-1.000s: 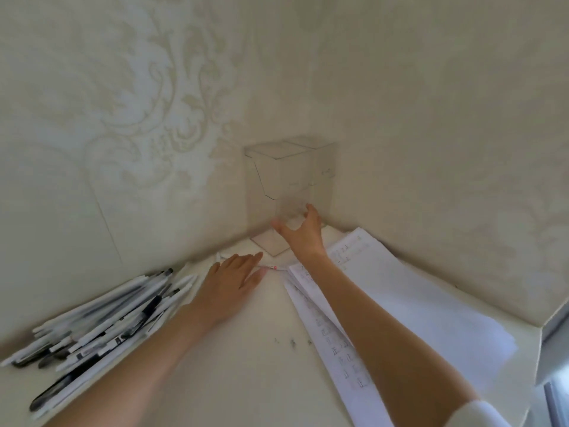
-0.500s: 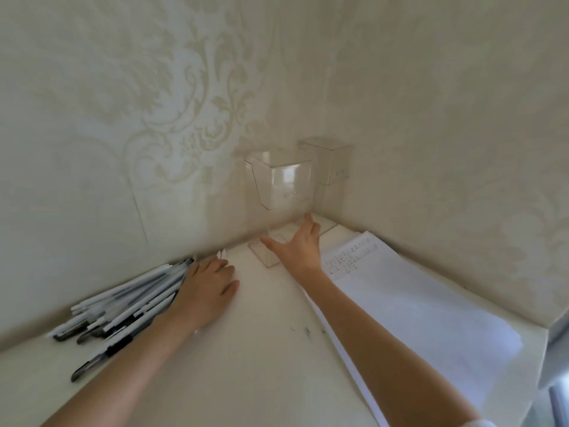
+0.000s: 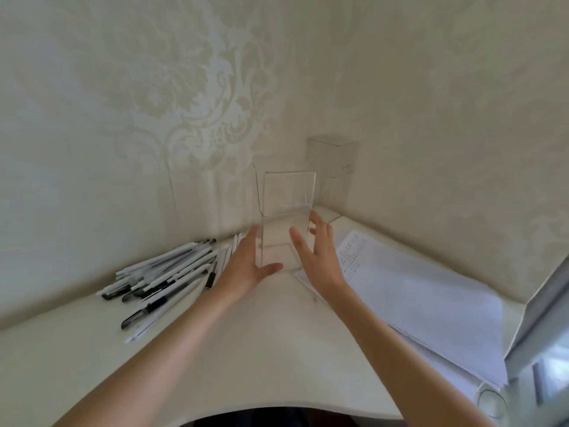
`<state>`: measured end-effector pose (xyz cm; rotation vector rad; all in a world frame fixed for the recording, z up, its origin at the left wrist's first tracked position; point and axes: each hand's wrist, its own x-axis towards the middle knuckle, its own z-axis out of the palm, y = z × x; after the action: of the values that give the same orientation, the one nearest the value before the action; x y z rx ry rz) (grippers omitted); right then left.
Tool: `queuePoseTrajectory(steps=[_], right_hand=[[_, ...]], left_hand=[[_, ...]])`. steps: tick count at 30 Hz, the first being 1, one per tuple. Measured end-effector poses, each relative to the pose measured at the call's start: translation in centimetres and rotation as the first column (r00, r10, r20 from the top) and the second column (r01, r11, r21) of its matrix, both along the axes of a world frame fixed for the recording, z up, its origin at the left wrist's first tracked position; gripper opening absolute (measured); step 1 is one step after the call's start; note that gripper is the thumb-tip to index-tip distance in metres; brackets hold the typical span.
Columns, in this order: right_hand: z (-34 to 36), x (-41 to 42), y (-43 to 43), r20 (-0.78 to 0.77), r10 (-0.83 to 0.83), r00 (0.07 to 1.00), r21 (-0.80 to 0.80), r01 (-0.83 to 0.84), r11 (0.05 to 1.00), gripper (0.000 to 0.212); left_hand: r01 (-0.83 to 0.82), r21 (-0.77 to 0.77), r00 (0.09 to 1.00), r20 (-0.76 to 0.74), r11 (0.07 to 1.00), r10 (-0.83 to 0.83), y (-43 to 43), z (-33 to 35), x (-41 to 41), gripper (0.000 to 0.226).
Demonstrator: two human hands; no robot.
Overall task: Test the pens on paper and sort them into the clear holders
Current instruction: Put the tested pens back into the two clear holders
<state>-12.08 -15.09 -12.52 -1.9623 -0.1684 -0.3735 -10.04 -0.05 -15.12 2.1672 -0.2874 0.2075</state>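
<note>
Pale surface [image 3: 277,349] in a room corner, carrying everything. On its right part, a stack of paper [image 3: 431,303], long edge running from near right toward the far corner. Several sheets, exact count not possible to tell. On the left part, a heap of pens [image 3: 166,272], white barrels with black caps, long axes roughly parallel, pointing from near left to far right, toward the middle of the surface. Well over ten, too blurred and overlapped for a true count.

Two clear holders. Near holder [image 3: 284,217] standing upright on the surface in the middle, between pens and paper, empty as far as visible. Far holder [image 3: 334,158] deeper in the corner, behind and right of the first, apart from both grips, also empty by the look.

Two grips, both at the near holder. Left grip [image 3: 246,266] flat against its left wall, fingers almost straight, thumb lying along the front foot. Right grip [image 3: 317,251] against its right wall, fingers spread and only lightly bent, thumb on the front face. Pressing from two sides, not curled round anything, no pen held.

Probably setting the near holder in place now; judging from the empty holders, no pen sorted yet. For the coming move: pens directly left of the left grip, just beside its wrist, so left grip nearer to them; paper just right of the right grip.
</note>
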Motion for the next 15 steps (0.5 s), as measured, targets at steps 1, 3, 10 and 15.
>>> queuePoseTrajectory(steps=[1, 3, 10, 15], right_hand=[[0.8, 0.0, -0.3, 0.004, 0.036, 0.999, 0.056, -0.036, 0.998, 0.071], [2.4, 0.2, -0.8, -0.018, 0.084, 0.996, 0.097, -0.082, 0.992, 0.068], [4.4, -0.4, -1.3, 0.021, 0.131, 0.991, 0.198, -0.132, 0.971, 0.061], [8.1, 1.4, -1.1, 0.172, 0.165, 0.971, 0.218, -0.201, 0.955, 0.083]], left_hand=[[-0.014, -0.03, 1.0, 0.005, 0.999, 0.014, -0.4, 0.0, 0.2, 0.101], [-0.033, -0.114, 0.998, 0.04, 0.993, 0.038, -1.2, 0.3, 0.6, 0.108], [-0.023, -0.241, 0.998, 0.057, 0.97, 0.038, -2.6, 1.2, 1.8, 0.102], [0.015, -0.219, 0.998, 0.057, 0.976, -0.003, -2.3, 1.1, 2.2, 0.102]])
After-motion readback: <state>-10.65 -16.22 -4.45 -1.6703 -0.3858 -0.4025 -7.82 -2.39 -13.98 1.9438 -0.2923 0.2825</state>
